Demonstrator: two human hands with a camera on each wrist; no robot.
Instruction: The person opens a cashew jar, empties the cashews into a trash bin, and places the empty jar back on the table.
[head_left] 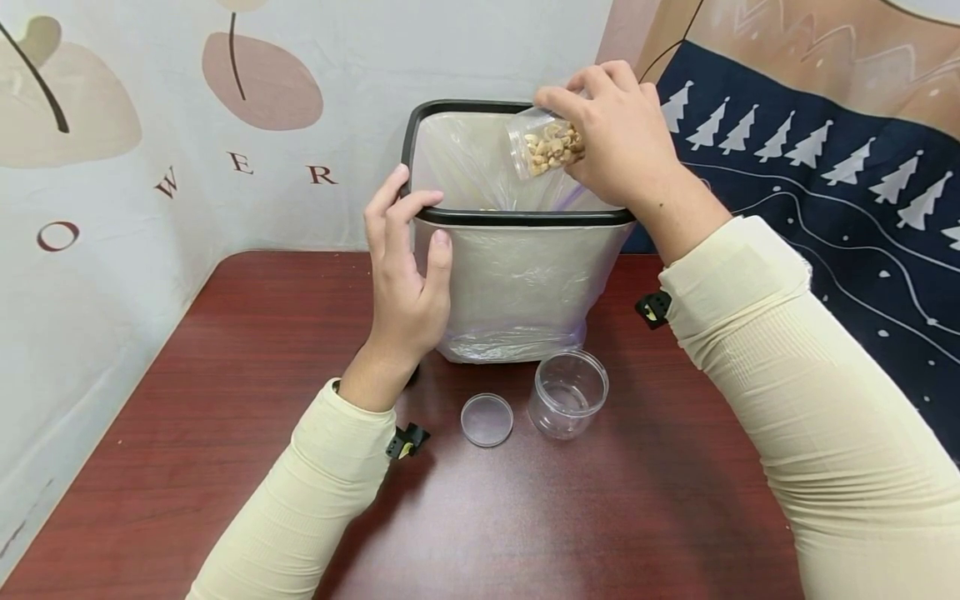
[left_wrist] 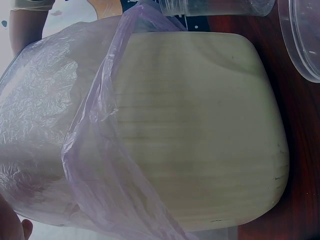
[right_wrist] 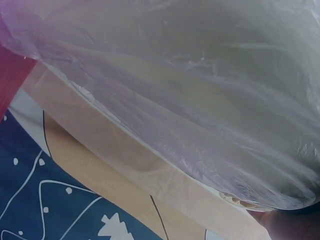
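A pale waste bin (head_left: 517,283) with a black rim and a clear plastic liner stands at the back of the dark red table (head_left: 225,433). My left hand (head_left: 405,258) grips the bin's near left rim, fingers curled over the edge and thumb on the outer wall. My right hand (head_left: 615,137) holds a small clear bag of nuts (head_left: 546,148) over the bin's opening. In the left wrist view the bin wall (left_wrist: 210,125) and its liner (left_wrist: 45,125) fill the frame. The right wrist view shows only the liner (right_wrist: 200,75) close up.
An open clear plastic jar (head_left: 567,393) stands in front of the bin, with its round clear lid (head_left: 487,419) lying flat to its left. A patterned white cloth (head_left: 112,167) hangs at the left and back. A dark blue tree-patterned cloth (head_left: 825,183) lies to the right.
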